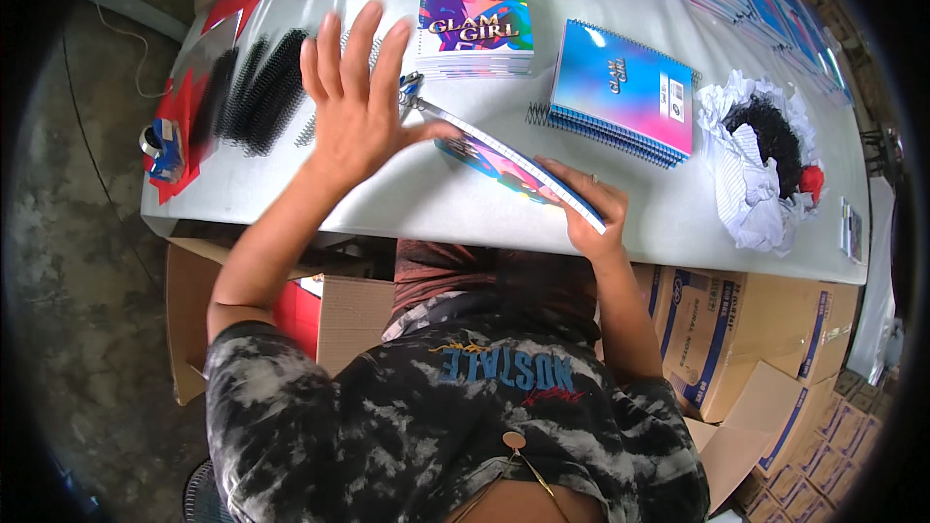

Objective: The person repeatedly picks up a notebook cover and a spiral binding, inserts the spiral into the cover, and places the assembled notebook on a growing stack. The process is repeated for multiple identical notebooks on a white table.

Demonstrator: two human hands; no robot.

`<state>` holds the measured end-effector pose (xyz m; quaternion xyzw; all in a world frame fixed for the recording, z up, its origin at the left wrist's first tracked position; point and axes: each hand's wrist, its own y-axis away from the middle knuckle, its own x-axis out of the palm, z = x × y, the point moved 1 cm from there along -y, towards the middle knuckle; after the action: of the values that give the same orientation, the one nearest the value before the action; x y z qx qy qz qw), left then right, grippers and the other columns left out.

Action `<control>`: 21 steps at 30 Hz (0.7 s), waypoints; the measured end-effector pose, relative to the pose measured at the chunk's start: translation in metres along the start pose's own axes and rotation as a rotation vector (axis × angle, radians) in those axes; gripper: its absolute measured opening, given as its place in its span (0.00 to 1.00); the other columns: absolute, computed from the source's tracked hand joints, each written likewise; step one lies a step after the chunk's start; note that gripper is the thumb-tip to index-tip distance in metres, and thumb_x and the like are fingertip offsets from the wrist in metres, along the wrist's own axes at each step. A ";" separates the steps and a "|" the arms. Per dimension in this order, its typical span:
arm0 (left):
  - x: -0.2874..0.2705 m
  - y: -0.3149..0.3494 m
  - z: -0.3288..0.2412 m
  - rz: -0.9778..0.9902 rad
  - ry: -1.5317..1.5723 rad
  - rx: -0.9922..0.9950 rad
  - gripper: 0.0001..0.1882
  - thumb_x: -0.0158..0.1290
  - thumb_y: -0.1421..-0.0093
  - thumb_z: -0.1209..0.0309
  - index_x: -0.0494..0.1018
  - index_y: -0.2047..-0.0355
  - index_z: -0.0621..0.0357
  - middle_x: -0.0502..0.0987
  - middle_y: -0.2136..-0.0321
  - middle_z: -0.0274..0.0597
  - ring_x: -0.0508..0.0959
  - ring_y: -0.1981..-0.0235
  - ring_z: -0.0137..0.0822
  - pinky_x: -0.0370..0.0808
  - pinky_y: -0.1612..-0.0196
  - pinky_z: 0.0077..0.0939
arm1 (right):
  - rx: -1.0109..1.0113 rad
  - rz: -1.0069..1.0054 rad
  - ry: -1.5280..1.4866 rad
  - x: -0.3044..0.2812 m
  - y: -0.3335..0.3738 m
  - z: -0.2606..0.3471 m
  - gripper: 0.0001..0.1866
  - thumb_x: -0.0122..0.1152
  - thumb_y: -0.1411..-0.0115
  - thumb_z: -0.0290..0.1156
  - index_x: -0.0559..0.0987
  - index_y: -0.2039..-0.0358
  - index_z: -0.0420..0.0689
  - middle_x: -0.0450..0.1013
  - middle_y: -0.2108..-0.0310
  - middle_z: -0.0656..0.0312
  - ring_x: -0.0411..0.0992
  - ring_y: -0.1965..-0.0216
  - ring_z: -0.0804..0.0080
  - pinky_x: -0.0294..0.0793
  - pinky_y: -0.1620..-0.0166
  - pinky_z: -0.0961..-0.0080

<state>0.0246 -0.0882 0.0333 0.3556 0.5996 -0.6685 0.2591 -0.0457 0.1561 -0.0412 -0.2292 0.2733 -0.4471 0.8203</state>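
A colourful notebook (513, 171) is held up on edge above the near part of the table, slanting from upper left to lower right. My right hand (593, 203) grips its lower right end. My left hand (354, 116) is raised with fingers spread, its thumb close to the notebook's upper left end; whether it touches I cannot tell. By that end is a small blue and metal tool (411, 89), partly hidden. Beyond stands a stack of unbound notebooks (475, 15) with bright covers. To its right lies a pile of blue-pink spiral notebooks (625, 87).
Black binding coils (266, 87) lie left of my left hand, beside red sheets (182, 116) and a tape dispenser (165, 150). At right, a crumpled white wrapper (746, 179) holds black scraps (770, 140). More notebooks (765, 0) line the far edge. Cardboard boxes (746, 329) sit below the table (339, 208).
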 end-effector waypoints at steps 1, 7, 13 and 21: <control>0.027 0.030 0.000 -0.031 0.084 -0.016 0.43 0.52 0.53 0.41 0.59 0.45 0.61 0.58 0.43 0.52 0.47 0.38 0.55 0.36 0.40 0.54 | 0.009 0.029 0.022 0.003 0.000 0.005 0.16 0.53 0.51 0.13 0.77 0.60 0.35 0.76 0.62 0.51 0.77 0.63 0.64 0.75 0.61 0.77; 0.024 0.025 0.020 -0.566 -0.045 0.242 0.53 0.36 0.49 0.32 0.45 0.39 0.68 0.47 0.39 0.61 0.41 0.36 0.56 0.28 0.39 0.55 | -0.043 0.036 0.061 0.011 0.007 0.008 0.17 0.54 0.52 0.17 0.77 0.59 0.36 0.76 0.63 0.51 0.77 0.65 0.62 0.76 0.63 0.77; 0.071 0.109 0.003 -0.157 0.012 0.132 0.57 0.38 0.53 0.28 0.48 0.41 0.70 0.52 0.42 0.63 0.47 0.40 0.64 0.38 0.41 0.62 | -0.073 0.014 0.067 0.028 0.012 0.011 0.19 0.53 0.53 0.18 0.76 0.58 0.36 0.75 0.62 0.50 0.76 0.63 0.60 0.75 0.61 0.75; 0.067 0.108 -0.002 -0.163 0.020 0.119 0.52 0.31 0.48 0.32 0.47 0.43 0.72 0.45 0.40 0.64 0.41 0.38 0.61 0.33 0.41 0.59 | -0.126 0.070 0.008 0.027 0.008 0.018 0.13 0.49 0.46 0.20 0.76 0.61 0.31 0.76 0.65 0.46 0.77 0.64 0.57 0.75 0.59 0.73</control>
<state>0.0671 -0.0969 -0.0859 0.3271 0.5880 -0.7184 0.1764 -0.0172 0.1389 -0.0395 -0.2691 0.3119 -0.4011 0.8182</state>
